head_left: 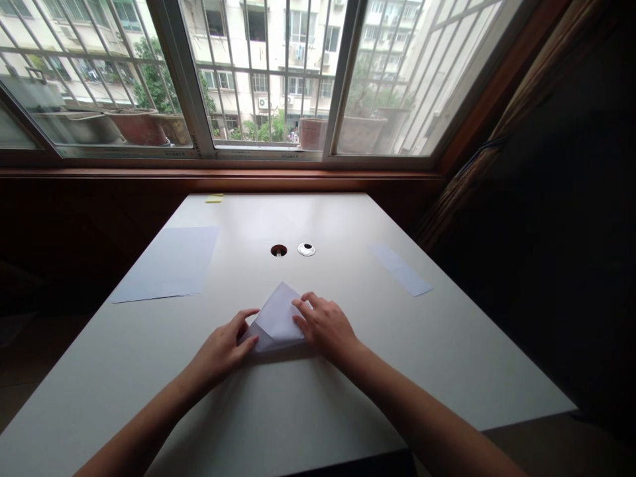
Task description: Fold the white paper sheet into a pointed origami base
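Note:
A folded sheet of white paper [281, 318] lies in the middle of the white table, with one corner pointing away from me and a folded flap along its near left side. My left hand [229, 342] grips its left corner between thumb and fingers. On the opposite side, my right hand [325, 324] has its thumb and bent fingers closed on the right edge of the paper. Part of that edge is hidden behind the right fingers.
White sheets [169, 265] lie at the table's left, and a narrow paper strip [401, 268] lies at the right. Beyond the folded paper are a round hole [279, 250] and its loose cover [307, 249]. Yellow slips [214, 198] sit near the far edge, below a barred window [268, 73].

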Available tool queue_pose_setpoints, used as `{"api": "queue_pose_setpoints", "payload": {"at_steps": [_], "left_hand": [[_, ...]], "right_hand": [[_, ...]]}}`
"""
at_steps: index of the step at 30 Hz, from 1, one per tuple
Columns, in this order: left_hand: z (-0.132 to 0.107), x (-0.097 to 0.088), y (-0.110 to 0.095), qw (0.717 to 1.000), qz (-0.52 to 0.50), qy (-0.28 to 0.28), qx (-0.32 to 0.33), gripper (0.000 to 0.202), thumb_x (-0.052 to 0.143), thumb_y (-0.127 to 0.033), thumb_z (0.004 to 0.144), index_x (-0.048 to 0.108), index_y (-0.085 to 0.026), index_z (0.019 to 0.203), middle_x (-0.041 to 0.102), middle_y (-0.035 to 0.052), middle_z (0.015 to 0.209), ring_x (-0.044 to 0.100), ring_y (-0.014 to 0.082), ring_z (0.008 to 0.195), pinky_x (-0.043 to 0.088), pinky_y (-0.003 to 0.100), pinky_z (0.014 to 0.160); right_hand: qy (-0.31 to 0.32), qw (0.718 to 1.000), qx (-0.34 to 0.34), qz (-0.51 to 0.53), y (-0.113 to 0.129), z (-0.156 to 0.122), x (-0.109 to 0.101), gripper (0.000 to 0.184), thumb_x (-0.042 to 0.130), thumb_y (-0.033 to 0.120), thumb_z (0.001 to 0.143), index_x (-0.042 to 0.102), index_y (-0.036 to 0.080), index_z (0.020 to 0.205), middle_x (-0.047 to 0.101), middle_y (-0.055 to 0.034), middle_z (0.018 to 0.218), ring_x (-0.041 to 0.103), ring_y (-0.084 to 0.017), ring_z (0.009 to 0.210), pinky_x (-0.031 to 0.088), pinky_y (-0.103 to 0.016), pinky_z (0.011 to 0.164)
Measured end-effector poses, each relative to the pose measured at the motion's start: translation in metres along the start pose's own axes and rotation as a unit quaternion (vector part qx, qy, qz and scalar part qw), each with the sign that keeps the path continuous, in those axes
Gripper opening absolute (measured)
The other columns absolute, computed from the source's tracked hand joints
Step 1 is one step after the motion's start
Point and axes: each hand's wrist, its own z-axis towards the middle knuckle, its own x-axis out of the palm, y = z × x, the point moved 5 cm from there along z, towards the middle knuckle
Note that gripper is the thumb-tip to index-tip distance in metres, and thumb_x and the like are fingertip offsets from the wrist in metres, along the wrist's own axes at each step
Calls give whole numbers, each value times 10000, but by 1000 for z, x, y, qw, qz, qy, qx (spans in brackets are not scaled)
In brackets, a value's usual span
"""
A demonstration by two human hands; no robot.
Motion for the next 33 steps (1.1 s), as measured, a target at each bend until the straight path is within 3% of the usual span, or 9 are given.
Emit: {"api": "queue_pose_setpoints", "payload": {"at_steps": [6, 11, 16, 20, 24, 29, 33], "left_hand": [[14, -10, 2, 999, 8, 36, 8, 573, 530, -505, 876, 463, -242, 1381, 609, 91, 1157, 641, 200, 753, 505, 335, 733], [41, -27, 11, 998, 23, 55, 12, 595, 526, -624, 842, 577, -249, 1301, 546, 120, 1292, 674, 250, 892, 519, 363, 814], [88, -31, 19, 997, -72, 26, 1, 597, 582, -607, 801, 651, -170, 1202, 609, 152, 1224, 629, 298, 1029, 485, 395, 915], [113, -13, 17, 970, -231, 48, -53, 692, 653, -523, 775, 546, -130, 1334, 642, 132, 1115, 631, 221, 880, 506, 338, 786], [120, -1, 10, 961, -269, 50, -36, 637, 683, -452, 748, 592, -128, 1288, 641, 74, 950, 575, 157, 723, 456, 283, 661], [116, 2, 8, 958, -284, 44, -13, 530, 672, -400, 735, 649, -131, 1191, 626, 49, 858, 558, 158, 697, 435, 278, 638], [109, 3, 6, 951, -303, 60, -18, 508, 695, -364, 709, 650, -140, 1162, 617, 35, 811, 552, 150, 667, 428, 271, 615]], "right_hand": [[0, 1000, 8, 14, -2, 8, 6, 256, 446, 375, 991, 615, 255, 1141, 612, -80, 1111, 588, -208, 910, 437, -321, 788], [-4, 1000, 1, 18, -1, 11, 7, 251, 443, 370, 992, 629, 255, 1115, 618, -74, 1102, 583, -204, 893, 430, -323, 792], [4, 1000, 6, 25, -1, 14, 9, 251, 456, 377, 988, 632, 247, 1114, 629, -81, 1095, 595, -208, 922, 420, -324, 814], [8, 999, 12, 31, -5, 15, 10, 270, 458, 390, 985, 613, 248, 1156, 637, -79, 1063, 604, -217, 945, 415, -324, 820], [12, 999, 17, 39, -6, 16, 11, 305, 464, 384, 982, 578, 249, 1231, 643, -87, 1057, 611, -225, 953, 416, -334, 838], [8, 996, 27, 90, -9, 18, 13, 334, 491, 343, 967, 542, 239, 1281, 650, -87, 1113, 620, -218, 973, 428, -330, 859], [10, 986, 38, 162, -15, 22, 11, 280, 501, 271, 953, 553, 255, 1228, 672, -46, 1039, 629, -177, 869, 440, -285, 767]]}}
